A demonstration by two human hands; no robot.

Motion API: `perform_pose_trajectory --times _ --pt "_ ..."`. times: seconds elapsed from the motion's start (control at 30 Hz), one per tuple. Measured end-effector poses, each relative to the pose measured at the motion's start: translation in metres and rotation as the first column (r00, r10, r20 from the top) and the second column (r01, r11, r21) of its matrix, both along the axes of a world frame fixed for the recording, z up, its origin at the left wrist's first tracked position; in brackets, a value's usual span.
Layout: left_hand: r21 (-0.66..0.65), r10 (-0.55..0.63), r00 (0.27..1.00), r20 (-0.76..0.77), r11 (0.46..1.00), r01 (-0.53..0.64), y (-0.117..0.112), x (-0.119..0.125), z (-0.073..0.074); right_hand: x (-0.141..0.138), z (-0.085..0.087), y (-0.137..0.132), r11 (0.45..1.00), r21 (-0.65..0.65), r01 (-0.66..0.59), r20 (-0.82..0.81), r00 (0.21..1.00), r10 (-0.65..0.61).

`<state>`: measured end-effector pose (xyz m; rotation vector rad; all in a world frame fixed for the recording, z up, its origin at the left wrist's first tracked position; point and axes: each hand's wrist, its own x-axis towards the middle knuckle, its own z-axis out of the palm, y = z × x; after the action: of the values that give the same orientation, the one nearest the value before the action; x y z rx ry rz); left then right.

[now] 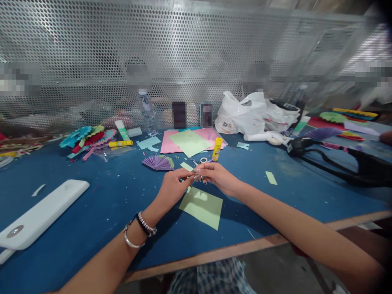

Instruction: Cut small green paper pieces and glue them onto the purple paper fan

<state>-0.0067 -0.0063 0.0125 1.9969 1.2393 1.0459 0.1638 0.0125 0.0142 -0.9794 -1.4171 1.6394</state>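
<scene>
My left hand (pixel 177 184) and my right hand (pixel 219 176) meet at the fingertips over the blue table (pixel 147 237). Both are closed in a pinch, and whatever lies between the fingers is too small to make out. Below them rests a light green paper sheet (pixel 203 206). A small pale green strip (pixel 186 166) shows just behind my left fingers. Beside it is a folded purple paper fan (pixel 157 162) with green bits along its edge. Scissors (pixel 203 160), partly hidden, lie beyond my right fingers, near an upright yellow glue stick (pixel 217 149).
Pink sheets (pixel 168 143) lie under a green sheet (pixel 190 142) at the back. Left are colourful paper pieces (pixel 88 139), a water bottle (pixel 148 114) and a long white device (pixel 45 212). Right are white plastic bags (pixel 245 114) and a black strapped bag (pixel 367 163). Perforated metal (pixel 190 49) stands behind.
</scene>
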Motion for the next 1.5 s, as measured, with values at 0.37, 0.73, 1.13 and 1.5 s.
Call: perform_pose_trajectory --times 0.37,0.73,1.13,1.5 --pt "-0.064 0.048 0.999 0.023 0.997 -0.046 0.000 0.002 0.001 0.000 -0.001 0.000 0.998 0.068 -0.002 0.008 1.000 0.001" --pt "-0.276 -0.054 0.986 0.158 0.956 0.097 -0.002 0.001 0.003 0.001 0.002 -0.001 0.984 0.169 0.063 0.075 0.994 -0.077" --pt "-0.500 -0.081 0.939 0.334 0.830 0.249 -0.002 0.000 0.004 -0.001 0.004 -0.006 0.977 0.200 -0.070 0.020 0.998 0.067" --pt "-0.422 -0.081 0.960 0.266 0.886 0.192 0.001 0.000 0.000 -0.001 0.009 -0.005 0.985 0.165 -0.054 0.035 0.998 0.048"
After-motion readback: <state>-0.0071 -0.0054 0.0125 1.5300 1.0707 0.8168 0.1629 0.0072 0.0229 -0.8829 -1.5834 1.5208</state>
